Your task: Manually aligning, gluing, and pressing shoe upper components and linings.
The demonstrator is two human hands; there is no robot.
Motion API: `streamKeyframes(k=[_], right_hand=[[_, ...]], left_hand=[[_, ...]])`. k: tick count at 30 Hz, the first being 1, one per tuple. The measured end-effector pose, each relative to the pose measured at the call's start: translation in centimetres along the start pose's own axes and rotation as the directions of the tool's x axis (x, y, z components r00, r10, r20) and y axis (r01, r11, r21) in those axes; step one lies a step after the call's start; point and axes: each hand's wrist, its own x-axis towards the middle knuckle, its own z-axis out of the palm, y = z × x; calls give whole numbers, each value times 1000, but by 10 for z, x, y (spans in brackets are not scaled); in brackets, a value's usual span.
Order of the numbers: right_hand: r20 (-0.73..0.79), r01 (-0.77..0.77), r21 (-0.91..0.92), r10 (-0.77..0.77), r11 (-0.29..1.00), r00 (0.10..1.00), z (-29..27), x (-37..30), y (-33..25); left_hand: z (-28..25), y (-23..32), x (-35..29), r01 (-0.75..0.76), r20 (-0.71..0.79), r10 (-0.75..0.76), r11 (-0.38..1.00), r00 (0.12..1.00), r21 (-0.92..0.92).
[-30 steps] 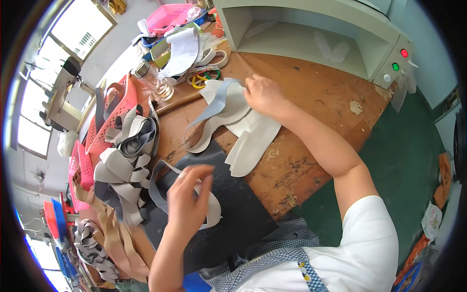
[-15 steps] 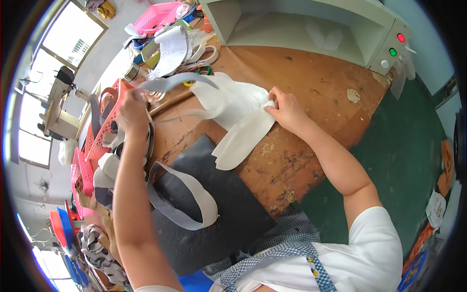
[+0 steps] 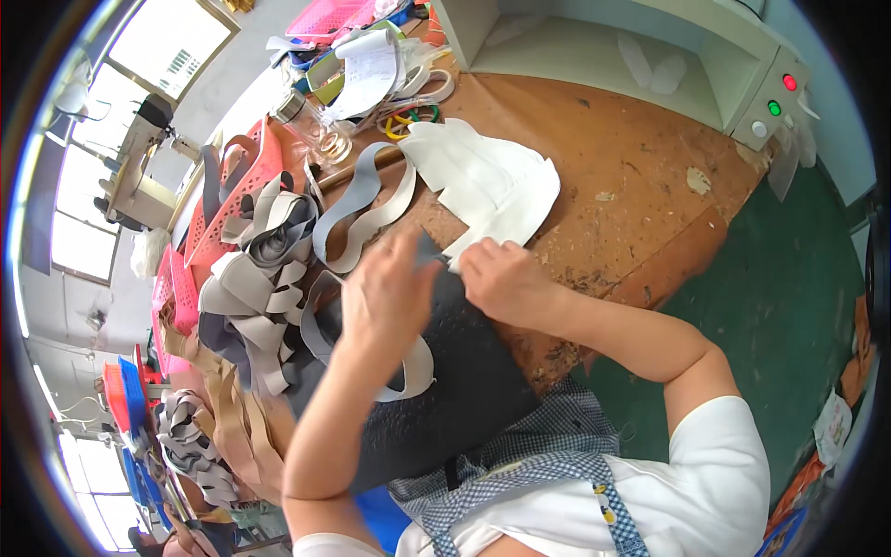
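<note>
Over the upper corner of the black mat (image 3: 464, 353), my left hand (image 3: 385, 288) is bent inward and blurred; its fingertips and anything in them do not show clearly. Close beside it, my right hand (image 3: 501, 278) has curled fingers at the lower end of a white cut piece (image 3: 506, 218), which looks like fabric or thin sheet. More white pieces (image 3: 445, 153) lie stacked just beyond, on the brown table. A grey-and-white strap (image 3: 357, 204) lies in curves left of the stack. Another looped strap (image 3: 419, 371) rests on the mat, partly behind my left forearm.
A heap of grey and white straps (image 3: 255, 278) lies at the left beside pink baskets (image 3: 249, 181). A glass bottle (image 3: 316, 125), yellow-handled scissors (image 3: 399, 123) and papers (image 3: 367, 74) stand farther back. A pale machine (image 3: 756, 107) with an open bay occupies the far right.
My left hand has let go of the grey-and-white strap, now lying on the table, and come in toward my right hand. My right hand has moved down to the white piece's near end.
</note>
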Motion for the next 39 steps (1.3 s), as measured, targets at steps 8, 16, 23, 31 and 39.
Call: streamKeyframes(k=[8,16,23,31,39], right_hand=[[-359,-331,659,669,676,651,-152,-19,8],[255,-327,945,649,-10,716,-127,-35,-16],[402,-314,916,565,-251,720,-110,-50,-42],[368,-344,928,509,-143,778,-101,-53,-36],[359,-408,913,456,10,814,-104,-36,-43]], left_hand=[[-24,50,-55,-18,-228,-111,867,967,-498],[7,92,-59,-138,-240,-53,691,969,-710],[29,75,-75,48,-181,-216,759,959,-649],[32,73,-82,44,-180,-221,737,958,-674],[31,65,-74,221,216,-119,30,969,-975]])
